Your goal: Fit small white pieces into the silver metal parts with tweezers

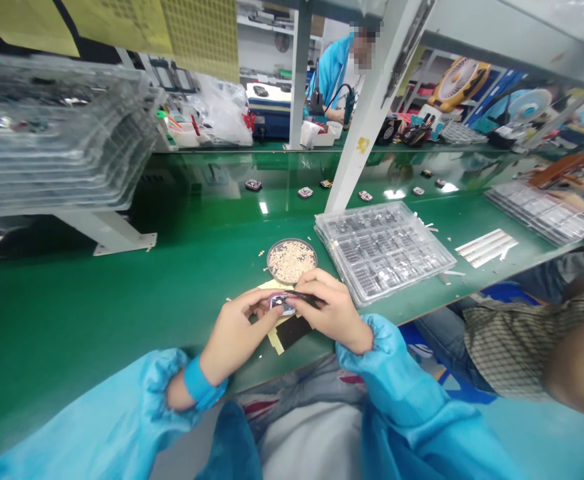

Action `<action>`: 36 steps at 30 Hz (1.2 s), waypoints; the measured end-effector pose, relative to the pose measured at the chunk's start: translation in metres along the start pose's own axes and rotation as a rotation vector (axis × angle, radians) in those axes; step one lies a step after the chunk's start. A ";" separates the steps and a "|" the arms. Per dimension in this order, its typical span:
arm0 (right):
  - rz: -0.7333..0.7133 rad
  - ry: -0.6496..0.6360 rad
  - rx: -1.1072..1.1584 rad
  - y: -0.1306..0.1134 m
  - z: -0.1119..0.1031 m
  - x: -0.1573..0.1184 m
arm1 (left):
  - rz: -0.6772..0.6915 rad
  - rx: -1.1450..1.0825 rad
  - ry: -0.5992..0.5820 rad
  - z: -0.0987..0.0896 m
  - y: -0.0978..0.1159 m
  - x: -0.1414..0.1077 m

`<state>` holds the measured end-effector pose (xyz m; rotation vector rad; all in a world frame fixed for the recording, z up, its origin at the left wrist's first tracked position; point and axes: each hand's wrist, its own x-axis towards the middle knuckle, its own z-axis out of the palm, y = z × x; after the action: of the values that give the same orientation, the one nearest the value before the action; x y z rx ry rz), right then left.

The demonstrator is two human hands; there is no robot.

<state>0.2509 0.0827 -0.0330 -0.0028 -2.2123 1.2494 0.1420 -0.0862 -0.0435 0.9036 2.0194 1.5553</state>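
My left hand (239, 327) is closed around the edge of a small rounded electronic device housing (283, 305), with its dark and silvery inside facing up. In my right hand (329, 308) is a pair of slim black tweezers (306, 296), their tip close to the housing; the fingers hide part of them. Both hands are just above a yellow sheet (278, 341) with a dark patch, lying on the green bench. Right behind the hands stands a round dish (292, 261) full of tiny pale and dark pieces.
Stacked clear trays of small parts (387, 250) lie to the right, with paper strips (487, 247) beyond. More trays (57, 140) are stacked on a left shelf. Several small housings sit along the conveyor (232, 200) behind a white post (359, 143). A co-worker sits at right.
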 end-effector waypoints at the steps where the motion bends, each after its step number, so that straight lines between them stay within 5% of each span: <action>1: -0.004 -0.003 -0.005 0.001 -0.001 0.000 | -0.007 -0.004 -0.006 0.000 0.000 0.000; 5: 0.068 -0.026 0.034 0.001 0.001 -0.002 | -0.031 -0.042 0.000 0.000 0.001 0.001; 11: 0.445 0.052 0.394 -0.003 0.009 -0.005 | -0.035 -0.113 -0.005 0.000 0.008 -0.001; 14: 0.510 0.073 0.502 -0.004 0.013 -0.004 | -0.004 -0.100 0.000 0.000 0.008 0.000; 23: 0.193 0.193 0.490 -0.010 0.017 -0.001 | 0.314 0.112 0.081 -0.006 0.010 0.000; 30: -0.087 0.153 0.060 -0.008 0.005 0.002 | 0.384 0.194 0.106 -0.005 0.011 0.002; 36: -0.154 0.077 -0.103 0.000 0.005 0.002 | 0.347 0.248 0.128 -0.005 0.013 0.002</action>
<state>0.2470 0.0796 -0.0345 0.0767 -2.1641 1.0341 0.1409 -0.0862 -0.0294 1.3413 2.2761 1.5915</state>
